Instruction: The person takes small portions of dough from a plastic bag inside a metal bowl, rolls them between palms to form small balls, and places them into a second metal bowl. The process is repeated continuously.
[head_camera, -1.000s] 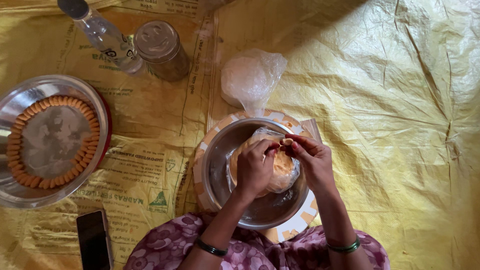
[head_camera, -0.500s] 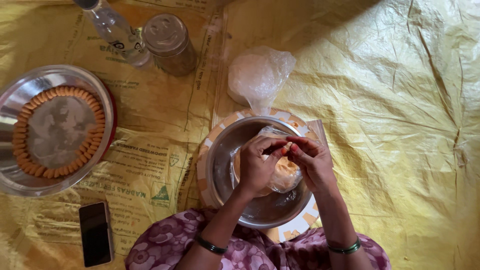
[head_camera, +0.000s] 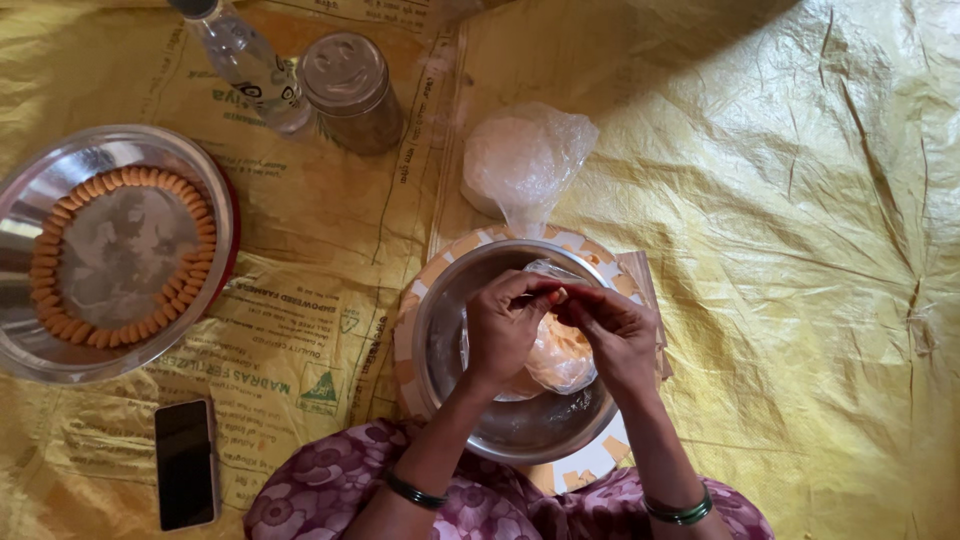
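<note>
**A home floor set up for cooking**

This looks like a household food-making spot rather than a fitted kitchen. A yellow woven sheet (head_camera: 800, 250) (old sacking, by its look) carries everything. Toward its left edge sits a steel plate (head_camera: 215, 215) ringed with small dough pieces (head_camera: 120, 180); a steel bowl (head_camera: 440, 330) stands near the bottom edge, a lidded jar (head_camera: 352, 92) and clear bottle (head_camera: 245, 62) at the top.

Crinkled yellow printed sheeting (head_camera: 800, 250) under steel tray (head_camera: 30, 340), phone (head_camera: 186, 463), bottle (head_camera: 245, 65), jar (head_camera: 352, 92), tied bag (head_camera: 525, 160).
</note>
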